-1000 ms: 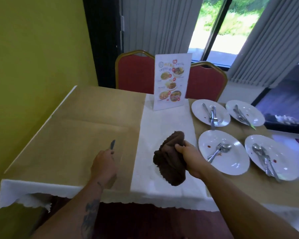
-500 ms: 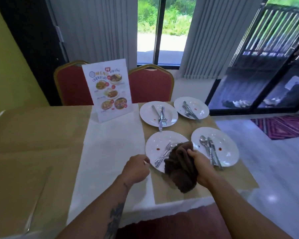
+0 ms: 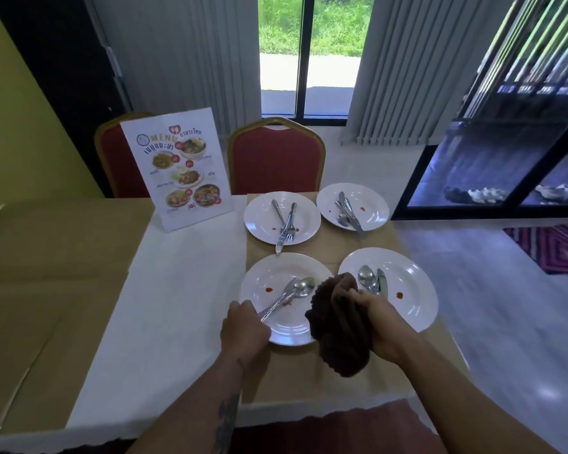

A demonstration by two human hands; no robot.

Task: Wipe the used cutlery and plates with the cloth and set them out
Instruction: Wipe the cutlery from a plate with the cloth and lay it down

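Head cam, looking down at the table edge: the left hand (image 3: 243, 329) sits at the near-left rim of the closest plate (image 3: 269, 273) with its fingers curled round the handle ends of the fork and spoon (image 3: 289, 294), though I can't tell if it's got both or just one. Those two lie side by side on the plate. Their long axis runs diagonally from the handles at that hand up and right to the heads, which end just beside the cloth (image 3: 338, 329). So the left hand is clearly the nearer one for lifting, and I'd guess the heads go straight into the cloth. The cutlery is shiny steel, with a brownish smear next to it and a red sauce dot (image 3: 269, 290) further left. The cloth is dark brown, bunched up and hanging over the plate's right rim, with the right hand (image 3: 379, 319) gripping its top in a closed fist.
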